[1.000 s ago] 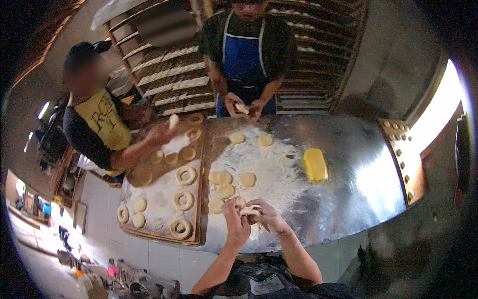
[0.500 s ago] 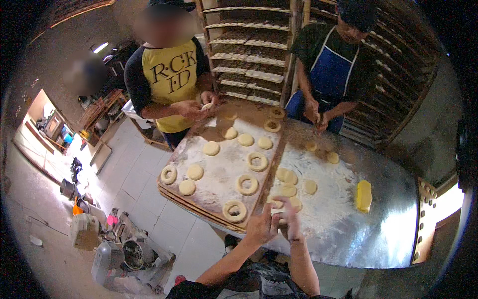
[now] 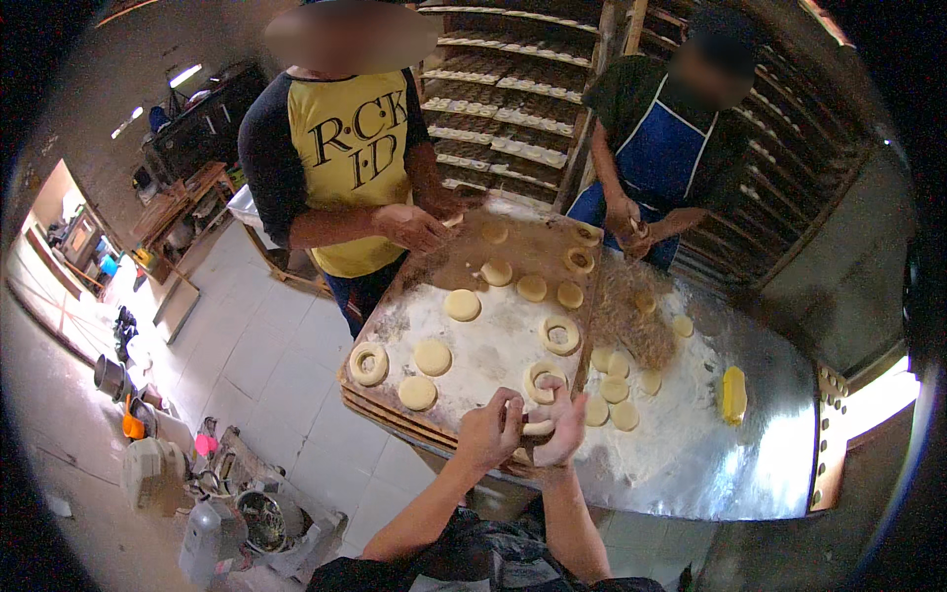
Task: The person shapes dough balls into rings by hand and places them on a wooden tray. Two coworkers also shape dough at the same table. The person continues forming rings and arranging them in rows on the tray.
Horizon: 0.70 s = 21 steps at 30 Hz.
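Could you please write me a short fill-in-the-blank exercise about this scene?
1. The piece of dough is ____ the left hand and the right hand.
2. The block on the metal table is coloured ____.
3. The co-worker's apron is mainly ____.
4. The dough ring on the floured board has a ____ in its middle.

Missing words: between; yellow; blue; hole.

tabletop [image 3: 691, 493]: glossy smooth metal | board [image 3: 483, 360]: matt floured wood | dough disc [image 3: 462, 305]: smooth, matt | apron [image 3: 666, 148]: matt cloth

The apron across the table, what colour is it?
The apron is blue with white edging, best seen in the head view.
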### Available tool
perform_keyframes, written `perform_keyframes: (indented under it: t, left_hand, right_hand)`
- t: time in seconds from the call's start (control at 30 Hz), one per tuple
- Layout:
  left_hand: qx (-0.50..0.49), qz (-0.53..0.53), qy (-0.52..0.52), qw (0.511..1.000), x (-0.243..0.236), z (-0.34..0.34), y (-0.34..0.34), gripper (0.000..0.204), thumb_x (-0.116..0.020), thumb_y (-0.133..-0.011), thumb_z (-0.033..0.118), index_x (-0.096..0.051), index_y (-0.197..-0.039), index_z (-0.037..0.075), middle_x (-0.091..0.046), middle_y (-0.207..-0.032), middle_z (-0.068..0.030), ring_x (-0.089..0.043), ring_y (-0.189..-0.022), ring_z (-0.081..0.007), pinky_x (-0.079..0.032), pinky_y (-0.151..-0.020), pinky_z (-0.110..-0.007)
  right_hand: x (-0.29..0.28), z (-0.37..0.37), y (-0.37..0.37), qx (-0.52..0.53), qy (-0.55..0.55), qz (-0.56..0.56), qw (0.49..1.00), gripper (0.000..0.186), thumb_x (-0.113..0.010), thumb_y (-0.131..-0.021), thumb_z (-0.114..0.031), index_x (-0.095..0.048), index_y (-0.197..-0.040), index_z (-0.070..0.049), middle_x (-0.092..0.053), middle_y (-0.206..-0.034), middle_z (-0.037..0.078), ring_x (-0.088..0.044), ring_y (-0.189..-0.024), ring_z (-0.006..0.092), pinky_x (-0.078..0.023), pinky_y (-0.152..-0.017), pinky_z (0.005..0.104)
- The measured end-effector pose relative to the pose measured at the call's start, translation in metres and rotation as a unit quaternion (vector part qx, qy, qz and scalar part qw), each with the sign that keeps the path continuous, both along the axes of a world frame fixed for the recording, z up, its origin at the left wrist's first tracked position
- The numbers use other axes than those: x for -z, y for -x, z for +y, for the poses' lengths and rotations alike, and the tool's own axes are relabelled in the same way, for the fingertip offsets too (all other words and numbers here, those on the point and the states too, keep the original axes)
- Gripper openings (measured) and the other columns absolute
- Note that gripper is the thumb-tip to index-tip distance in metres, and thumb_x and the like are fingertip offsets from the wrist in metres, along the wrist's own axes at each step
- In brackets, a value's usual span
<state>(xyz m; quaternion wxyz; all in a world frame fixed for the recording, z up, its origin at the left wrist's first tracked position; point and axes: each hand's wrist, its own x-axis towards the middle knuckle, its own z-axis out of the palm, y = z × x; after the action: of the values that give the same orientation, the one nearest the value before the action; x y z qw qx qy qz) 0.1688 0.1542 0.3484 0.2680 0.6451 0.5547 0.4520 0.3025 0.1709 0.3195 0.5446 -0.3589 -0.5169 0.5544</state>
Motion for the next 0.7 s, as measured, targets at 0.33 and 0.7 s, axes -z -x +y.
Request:
perform_keyframes:
  t: [0.33,0.7]
  left_hand:
    - [0.008,0.087,0.031,0.996,-0.003,0.019,0.04,0.026,-0.043,-0.105,0.034,-0.055,-0.109,0.011,-0.064,-0.064,-0.0156,-0.064,-0.058,-0.0413,-0.05,-0.053,-0.049]
    - [0.003,-0.045,0.154,0.987,-0.013,0.036,0.052,0.043,-0.041,-0.104,0.042,-0.054,-0.125,0.006,-0.063,-0.096,-0.0307,-0.064,-0.086,-0.0466,-0.047,-0.073,-0.057]
  right_hand:
    - [-0.023,0.02,0.041,-0.006,0.06,-0.044,0.997,0.07,-0.048,-0.096,-0.064,-0.042,-0.14,-0.01,-0.059,-0.088,0.003,-0.053,-0.065,0.0082,-0.041,-0.057,0.022]
    - [0.012,0.047,0.058,0.021,0.088,-0.298,0.95,0.062,-0.039,-0.104,-0.051,-0.034,-0.149,-0.008,-0.063,-0.102,0.019,-0.063,-0.094,0.0321,-0.048,-0.091,0.0442]
